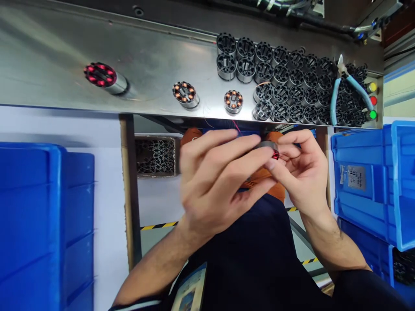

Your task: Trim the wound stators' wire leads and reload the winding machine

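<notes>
My left hand (217, 181) and my right hand (300, 172) meet just below the front edge of a steel bench (65, 56). Together they pinch a small grey motor core with red wire windings (271, 150); most of it is hidden by my fingers. A thin red wire (236, 125) rises from it toward the bench edge. On the bench lie a long core with red windings (102, 77) and two short cores with copper windings (185, 93) (233, 101).
Several bare black cores (292, 82) stand in rows at the bench's right. Blue-handled cutters (348, 86) lie on them, beside coloured buttons (372, 100). Blue crates stand at left (39, 224) and right (372, 181). A box of parts (155, 155) sits under the bench.
</notes>
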A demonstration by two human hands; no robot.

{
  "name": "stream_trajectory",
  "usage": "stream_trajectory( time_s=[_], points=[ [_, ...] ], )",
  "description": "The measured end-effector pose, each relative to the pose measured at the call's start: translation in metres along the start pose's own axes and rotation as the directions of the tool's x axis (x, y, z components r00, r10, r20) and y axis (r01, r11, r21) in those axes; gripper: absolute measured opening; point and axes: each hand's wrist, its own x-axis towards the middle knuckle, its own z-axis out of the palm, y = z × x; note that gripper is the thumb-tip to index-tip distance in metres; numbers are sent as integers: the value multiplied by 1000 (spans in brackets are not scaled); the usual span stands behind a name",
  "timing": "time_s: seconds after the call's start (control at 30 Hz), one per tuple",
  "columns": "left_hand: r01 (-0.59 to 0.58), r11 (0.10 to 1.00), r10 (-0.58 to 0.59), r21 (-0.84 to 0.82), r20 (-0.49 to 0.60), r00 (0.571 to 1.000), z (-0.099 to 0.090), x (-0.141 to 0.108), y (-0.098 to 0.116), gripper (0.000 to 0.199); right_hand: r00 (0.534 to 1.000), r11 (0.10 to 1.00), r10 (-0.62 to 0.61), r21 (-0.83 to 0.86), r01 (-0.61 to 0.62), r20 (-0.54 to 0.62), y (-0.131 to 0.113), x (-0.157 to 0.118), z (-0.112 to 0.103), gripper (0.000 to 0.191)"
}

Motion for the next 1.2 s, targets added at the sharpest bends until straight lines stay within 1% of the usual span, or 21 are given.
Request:
stream_trajectory(
  time_s=[0.03, 0.1, 0.2, 0.27, 0.37, 0.47, 0.57, 0.67, 0.77, 0.87, 0.9, 0.97, 1.03, 1.1, 1.2],
  points=[
    [-29, 1000, 29, 6, 34, 999, 2, 5, 4, 53, 1000, 1000, 5, 16, -5, 13, 0, -1, 2, 49],
    [-31, 999, 29, 23, 59, 998, 8, 10, 8, 44, 999, 999, 29, 25, -30, 39, -1, -4, 5, 45],
    [91, 994, -93, 67, 26, 995, 13, 7, 9, 42, 994, 995, 93, -33, -91, 49, -3, -8, 1, 39],
    [141, 988, -143, 69, 32, 989, 12, 4, 8, 40, 990, 992, 120, -54, -117, 67, -3, -10, -6, 36],
    [135, 991, -136, 21, 89, 987, 10, 5, 8, 32, 980, 989, 143, 15, -146, 137, 1, -10, -19, 23],
    [132, 989, -125, -66, 101, 987, 10, 10, 10, 25, 969, 979, 164, 92, -183, 184, 7, -7, -29, 13],
    [184, 976, -173, -117, 104, 980, 11, 11, 13, 28, 963, 970, 185, 121, -211, 194, 11, -3, -36, 14],
    [216, 970, -206, -109, 101, 973, 10, 9, 16, 37, 959, 973, 203, 66, -220, 198, 8, -2, -43, 16],
    [232, 970, -222, -72, 131, 966, 8, 7, 19, 42, 969, 985, 165, -77, -153, 184, -2, -4, -47, 14],
    [237, 969, -225, -69, 148, 963, 9, 7, 21, 50, 972, 970, 63, -244, -7, 224, -12, -5, -48, 36],
    [229, 971, -216, -71, 157, 964, 9, 7, 22, 53, 970, 955, 24, -292, 49, 242, -15, -6, -47, 40],
    [197, 978, -183, -64, 174, 967, 10, 6, 22, 56, 965, 925, -48, -354, 140, 257, -16, -6, -44, 35],
    [170, 985, -160, -41, 187, 969, 11, 6, 22, 56, 967, 911, -93, -372, 179, 237, -15, -6, -42, 23],
    [164, 986, -158, -17, 195, 968, 11, 5, 22, 58, 972, 911, -101, -372, 175, 211, -13, -6, -40, 12],
    [172, 985, -162, -22, 231, 959, 10, 4, 22, 63, 975, 916, -60, -376, 139, 215, -12, -6, -42, 10]
  ],
)
